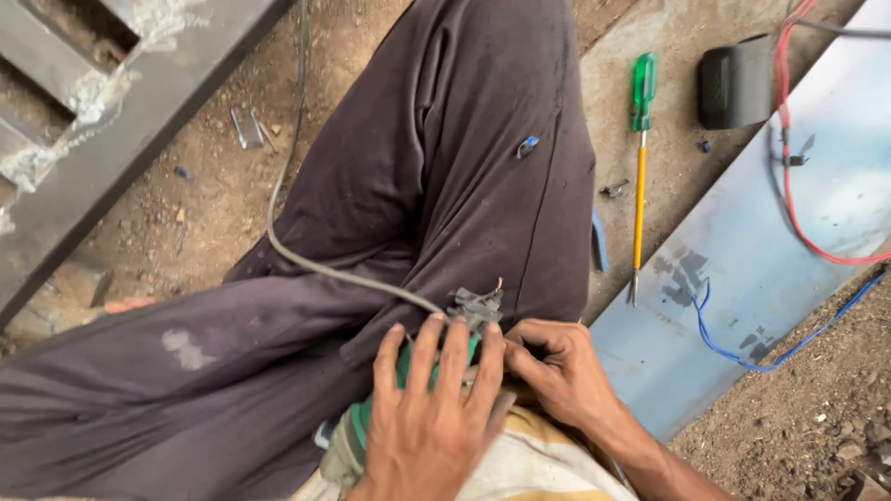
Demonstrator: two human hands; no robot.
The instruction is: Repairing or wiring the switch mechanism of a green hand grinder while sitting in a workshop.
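Left hand (427, 408) lay clamped, fingers spread, over the green plastic-bodied power tool (371, 422) resting on the person's lap, while right hand (557, 366) pinched closed at its grey cord end (475, 304); judged mid-repair, next move needing fine fingertip work.

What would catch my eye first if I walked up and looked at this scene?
Most likely the two bare hands low in the middle: the left hand wraps a green power tool held in the lap, while the right hand works at its grey cable end. Next, the green-handled screwdriver lying on the dirt to the right, beside a pale blue metal sheet crossed by red and blue wires.
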